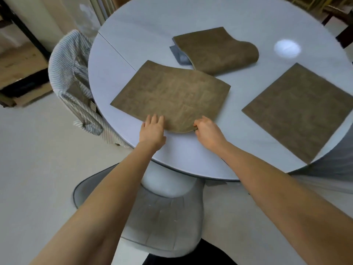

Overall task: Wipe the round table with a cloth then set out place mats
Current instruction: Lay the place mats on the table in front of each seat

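Risk noted: the square brown woven place mat (172,96), curled at its near edge, could slide on the glossy round grey table (145,25) if pushed unevenly. It lay near-left on the table. Left hand (152,129) pressed flat, fingers straight; right hand (207,131) pinched the mat's near edge.

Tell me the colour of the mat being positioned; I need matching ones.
Olive-brown, faintly mottled place mat, seen in the head view.

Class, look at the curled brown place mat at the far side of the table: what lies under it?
A grey cloth pokes out from under the curled mat's left edge, resting on the table. How far the cloth runs beneath is hidden by the mat.
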